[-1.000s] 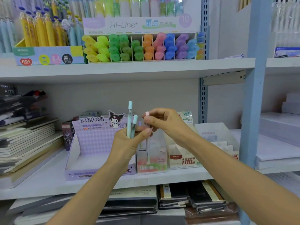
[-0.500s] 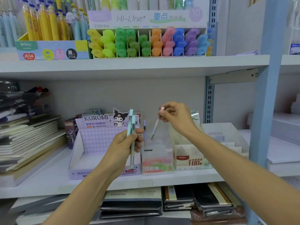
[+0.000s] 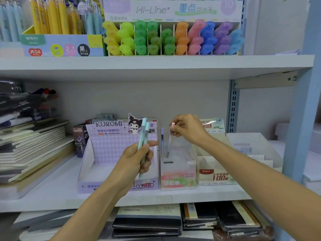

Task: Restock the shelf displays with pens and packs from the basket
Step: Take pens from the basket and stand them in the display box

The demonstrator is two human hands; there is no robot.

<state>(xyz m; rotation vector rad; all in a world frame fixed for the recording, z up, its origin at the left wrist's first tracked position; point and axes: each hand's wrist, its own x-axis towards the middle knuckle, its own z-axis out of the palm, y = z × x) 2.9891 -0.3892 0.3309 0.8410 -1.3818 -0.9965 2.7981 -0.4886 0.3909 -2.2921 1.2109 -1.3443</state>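
At centre frame, a pink-capped pen [image 3: 169, 141] is being pinched by the right hand [image 3: 188, 129] at a clear plastic box [image 3: 177, 171]; two mint-green pens [image 3: 146, 134] are being gripped by the left hand [image 3: 133, 164].

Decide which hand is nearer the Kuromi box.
Left. The left hand, holding pens, is directly before the Kuromi box; the right hand is beside it, over the clear box.
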